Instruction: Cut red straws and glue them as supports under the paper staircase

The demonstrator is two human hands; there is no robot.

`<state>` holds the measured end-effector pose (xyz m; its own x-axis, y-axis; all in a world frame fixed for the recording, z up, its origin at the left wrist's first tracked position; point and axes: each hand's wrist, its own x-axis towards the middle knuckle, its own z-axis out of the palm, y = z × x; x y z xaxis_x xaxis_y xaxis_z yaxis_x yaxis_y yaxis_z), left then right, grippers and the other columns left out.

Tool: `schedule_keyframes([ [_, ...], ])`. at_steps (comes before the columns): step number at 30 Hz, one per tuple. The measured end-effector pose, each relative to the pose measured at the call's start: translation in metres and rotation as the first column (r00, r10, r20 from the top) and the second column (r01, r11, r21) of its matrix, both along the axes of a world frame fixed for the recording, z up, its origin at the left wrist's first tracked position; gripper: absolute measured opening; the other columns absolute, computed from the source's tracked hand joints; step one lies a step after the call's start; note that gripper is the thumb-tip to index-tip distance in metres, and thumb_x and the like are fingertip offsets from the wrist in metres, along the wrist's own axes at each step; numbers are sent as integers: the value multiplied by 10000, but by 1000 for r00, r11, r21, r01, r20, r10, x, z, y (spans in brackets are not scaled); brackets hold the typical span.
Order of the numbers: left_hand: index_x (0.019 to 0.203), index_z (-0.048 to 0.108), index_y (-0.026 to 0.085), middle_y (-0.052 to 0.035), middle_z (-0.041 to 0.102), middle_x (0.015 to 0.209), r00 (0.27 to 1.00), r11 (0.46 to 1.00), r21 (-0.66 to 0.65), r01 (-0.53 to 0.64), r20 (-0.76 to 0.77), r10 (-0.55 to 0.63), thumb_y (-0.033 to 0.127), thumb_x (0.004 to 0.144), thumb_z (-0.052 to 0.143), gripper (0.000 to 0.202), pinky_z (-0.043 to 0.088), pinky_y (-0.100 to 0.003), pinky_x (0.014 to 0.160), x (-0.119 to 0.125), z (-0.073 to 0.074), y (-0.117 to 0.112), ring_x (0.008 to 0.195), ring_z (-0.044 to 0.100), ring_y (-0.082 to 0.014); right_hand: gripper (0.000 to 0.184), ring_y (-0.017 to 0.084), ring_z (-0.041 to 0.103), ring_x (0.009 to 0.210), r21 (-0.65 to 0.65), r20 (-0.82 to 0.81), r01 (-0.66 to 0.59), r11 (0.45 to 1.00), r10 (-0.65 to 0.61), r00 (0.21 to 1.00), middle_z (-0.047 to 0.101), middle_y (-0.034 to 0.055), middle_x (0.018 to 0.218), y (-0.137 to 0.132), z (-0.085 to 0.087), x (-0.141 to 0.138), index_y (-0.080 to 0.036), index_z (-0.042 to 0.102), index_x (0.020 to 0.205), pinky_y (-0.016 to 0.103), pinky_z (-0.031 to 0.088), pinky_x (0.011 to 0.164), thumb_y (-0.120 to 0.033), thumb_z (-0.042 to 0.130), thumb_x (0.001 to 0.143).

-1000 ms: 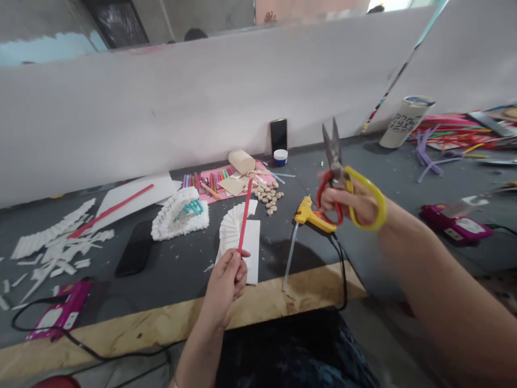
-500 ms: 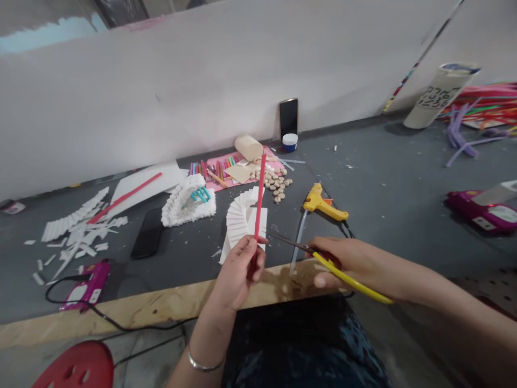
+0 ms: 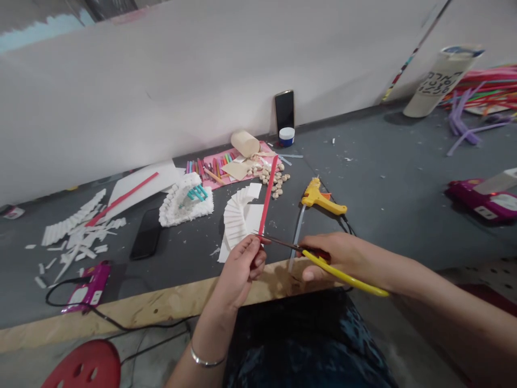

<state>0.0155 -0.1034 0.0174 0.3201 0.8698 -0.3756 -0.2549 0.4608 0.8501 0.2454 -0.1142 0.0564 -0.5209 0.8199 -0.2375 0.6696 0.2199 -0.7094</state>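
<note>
Between the thumb and fingers of my left hand (image 3: 243, 265) a thin red strip (image 3: 269, 195) is pinched near its lower end, its long part slanting up and away. My right hand (image 3: 333, 256) is closed around the yellow-handled scissors (image 3: 343, 275). Their dark blades point left and meet the strip just above my left fingertips. Behind the strip, a curved row of overlapping white pieces (image 3: 235, 215) lies on the table. A yellow glue gun (image 3: 322, 198) with a clear glue stick rests beyond my right hand.
Left of the middle are a white fluffy model (image 3: 188, 202), a black phone (image 3: 145, 234), another red strip (image 3: 123, 199) and white scraps (image 3: 78, 234). Pebbles (image 3: 277, 183) and coloured sticks lie behind. A magenta device (image 3: 89, 285) with a cable sits by the wooden edge (image 3: 161, 304).
The scissors have moved left, bringing the blades to the red strip. The strip now leans further right, with less of it showing below my left fingers.
</note>
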Motion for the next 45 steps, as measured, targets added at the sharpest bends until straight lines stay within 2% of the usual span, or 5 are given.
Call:
schedule_keyframes([
  [9, 824, 554, 149, 76, 381, 538, 999, 999, 5, 32, -19, -32, 488, 787, 680, 363, 163, -157, 413, 4, 1, 4, 423, 264, -23, 364, 154, 531, 620, 32, 38, 11, 999, -12, 999, 631, 3, 704, 4, -7, -3, -217, 579, 814, 236, 345, 542, -577, 541, 853],
  [15, 880, 592, 175, 4, 591, 626, 980, 986, 162, 45, -197, -12, 509, 811, 627, 342, 383, -216, 494, 6, -7, 19, 511, 523, -110, 415, 157, 556, 594, 170, 132, 77, 982, -100, 986, 652, 11, 708, 9, -16, 0, -225, 611, 862, 240, 333, 530, -635, 559, 825],
  [20, 872, 700, 191, -54, 649, 841, 817, 811, 577, 99, -512, 264, 333, 805, 656, 163, 431, -274, 720, 6, -10, 43, 769, 582, -176, 487, 217, 626, 684, 445, 252, 130, 886, -263, 931, 689, 83, 795, 17, -22, -1, -187, 622, 940, 274, 345, 553, -654, 547, 824],
  [25, 864, 725, 203, -35, 613, 791, 657, 680, 702, 210, -616, 434, 243, 825, 617, 122, 396, -276, 680, 7, -11, 62, 683, 521, -163, 536, 256, 653, 781, 580, 312, 63, 812, -294, 904, 701, 125, 914, 25, -22, -6, -172, 617, 997, 287, 358, 580, -673, 510, 841],
  [45, 779, 720, 181, -66, 736, 863, 454, 636, 730, 251, -669, 588, 265, 838, 632, 135, 469, -297, 756, 2, -17, 89, 775, 661, -196, 464, 158, 546, 550, 476, 190, 221, 851, -345, 919, 640, 37, 727, 18, -42, 22, -199, 530, 883, 257, 291, 506, -661, 492, 861],
])
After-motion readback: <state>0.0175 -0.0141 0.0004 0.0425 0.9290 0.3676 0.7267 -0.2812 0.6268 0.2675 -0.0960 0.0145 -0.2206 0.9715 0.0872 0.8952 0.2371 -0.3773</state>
